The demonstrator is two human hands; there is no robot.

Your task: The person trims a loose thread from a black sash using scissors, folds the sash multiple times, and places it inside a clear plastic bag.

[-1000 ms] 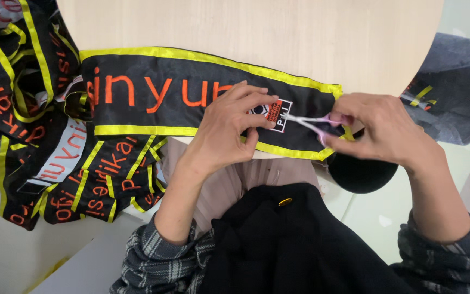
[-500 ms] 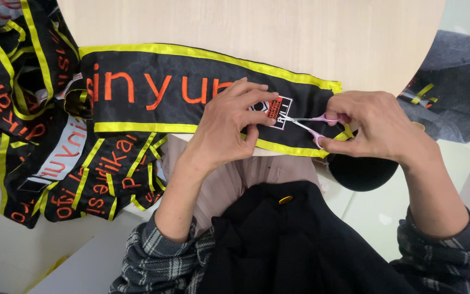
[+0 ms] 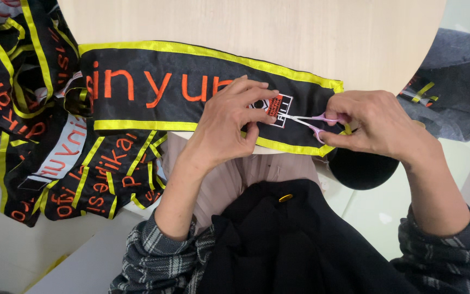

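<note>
**Sash end pinned flat while small scissors work at the sewn patch**

The black sash (image 3: 191, 87), edged in yellow with orange lettering, lies flat across the near edge of the wooden table (image 3: 300, 32). Its right end finishes just short of the table's curved rim. The left hand (image 3: 229, 122) presses down on the cloth, fingertips spread beside the small red, white and black patch (image 3: 277, 109); this appears to keep the fabric taut and still at the point of work. The right hand (image 3: 371, 125) is closed around pink-handled scissors (image 3: 311, 121), held low and nearly level, with the tips touching the patch's right edge. Whether the blades are parted cannot be told.

The hands are near each other, not touching, with the patch between them.

Room is tight on the near side: the sash's lower border overhangs the table edge above the person's lap. More sashes (image 3: 33, 136) lie heaped at the left, spilling off the table. Bare tabletop lies beyond the sash.
</note>
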